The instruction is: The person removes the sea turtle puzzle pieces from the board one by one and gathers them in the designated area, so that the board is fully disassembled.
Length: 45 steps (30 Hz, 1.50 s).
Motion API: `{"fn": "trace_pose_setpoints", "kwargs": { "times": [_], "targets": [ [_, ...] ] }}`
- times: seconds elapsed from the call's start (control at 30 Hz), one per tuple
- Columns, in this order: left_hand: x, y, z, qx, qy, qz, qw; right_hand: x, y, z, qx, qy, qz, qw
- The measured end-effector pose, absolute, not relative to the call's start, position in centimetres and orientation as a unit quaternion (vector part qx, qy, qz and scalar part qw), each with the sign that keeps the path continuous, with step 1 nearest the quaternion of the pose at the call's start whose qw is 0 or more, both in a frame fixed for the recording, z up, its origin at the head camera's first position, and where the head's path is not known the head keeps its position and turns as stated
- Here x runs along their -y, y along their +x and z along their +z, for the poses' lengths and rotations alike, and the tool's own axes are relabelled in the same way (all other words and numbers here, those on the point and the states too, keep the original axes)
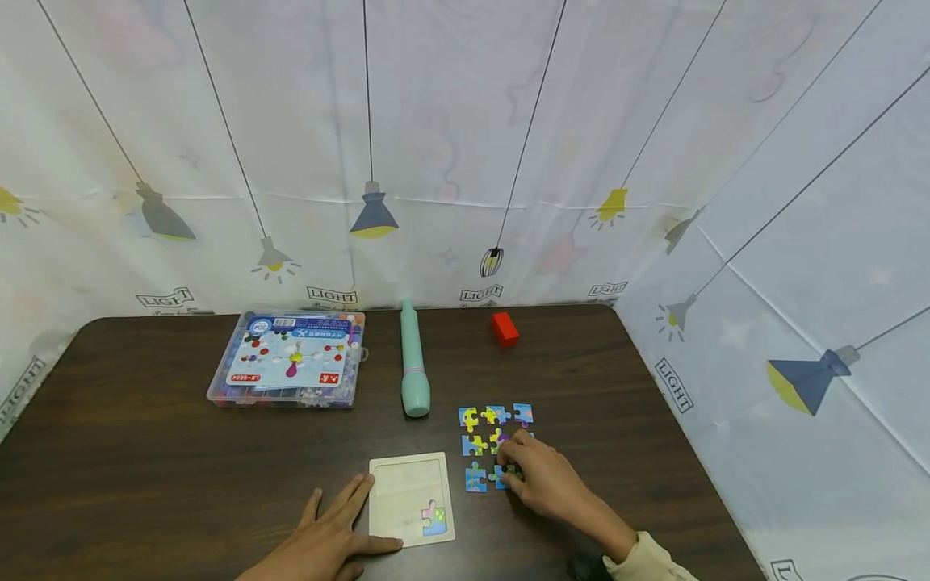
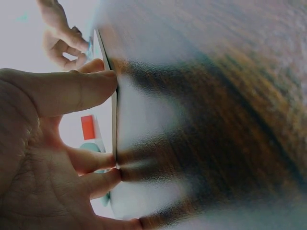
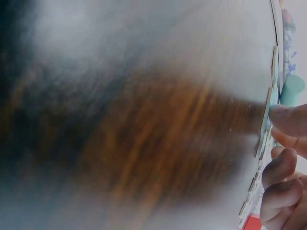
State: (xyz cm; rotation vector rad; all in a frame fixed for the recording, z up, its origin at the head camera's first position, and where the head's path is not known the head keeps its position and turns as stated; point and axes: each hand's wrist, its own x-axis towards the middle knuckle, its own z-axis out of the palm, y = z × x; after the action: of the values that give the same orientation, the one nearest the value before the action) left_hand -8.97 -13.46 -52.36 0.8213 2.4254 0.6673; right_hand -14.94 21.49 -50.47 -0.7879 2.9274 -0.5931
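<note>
A light wooden puzzle tray (image 1: 400, 500) lies on the table with one jigsaw piece (image 1: 434, 526) in its lower right corner. My left hand (image 1: 327, 528) is spread along its left side, fingertips at the upper left edge and thumb at the bottom edge. In the left wrist view the thumb (image 2: 81, 91) touches the tray's rim. Right of the tray lie several loose puzzle pieces (image 1: 475, 478) in rough rows. My right hand (image 1: 541, 476) is over the lower rows, thumb and forefinger pinching a puzzle piece (image 1: 501, 478), partly covered by the fingers.
At the back left sits a clear plastic box (image 1: 291, 359) with a printed label. A mint-green bottle-shaped stick (image 1: 412, 363) lies beside it. Farther right stands a red block (image 1: 504, 329). A printed white curtain (image 1: 436, 121) hangs behind the dark wooden table (image 1: 145, 476).
</note>
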Motion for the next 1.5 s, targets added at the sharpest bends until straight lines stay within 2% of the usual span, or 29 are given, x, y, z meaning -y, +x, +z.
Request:
{"fn": "trace_pose_setpoints", "kwargs": {
  "times": [0.3,0.4,0.63,0.77,0.93,1.2,1.5],
  "targets": [
    [13.5,-9.0,-52.6,-0.888,0.292,0.246,0.256,-20.5,-14.5,-50.0,-0.944,-0.252,-0.211,0.012],
    [13.5,-9.0,-52.7,-0.888,0.291,0.249,0.257,-19.5,-14.3,-49.5,-0.935,-0.278,-0.218,0.017],
    [13.6,-9.1,-52.6,-0.886,0.297,0.247,0.257,-16.4,-13.4,-49.3,-0.903,-0.381,-0.178,0.086],
    [13.5,-9.1,-52.5,-0.886,0.298,0.244,0.258,-14.9,-12.8,-49.8,-0.895,-0.423,-0.115,0.078],
    [13.4,-9.2,-52.6,-0.887,0.298,0.242,0.257,-13.9,-12.4,-50.4,-0.897,-0.430,-0.073,0.078],
    [13.4,-9.2,-52.7,-0.887,0.302,0.246,0.248,-13.7,-12.1,-50.2,-0.900,-0.404,-0.133,0.095],
    [13.4,-9.2,-52.7,-0.889,0.298,0.248,0.245,-15.2,-12.9,-49.4,-0.863,-0.390,-0.308,0.089]
  ]
}}
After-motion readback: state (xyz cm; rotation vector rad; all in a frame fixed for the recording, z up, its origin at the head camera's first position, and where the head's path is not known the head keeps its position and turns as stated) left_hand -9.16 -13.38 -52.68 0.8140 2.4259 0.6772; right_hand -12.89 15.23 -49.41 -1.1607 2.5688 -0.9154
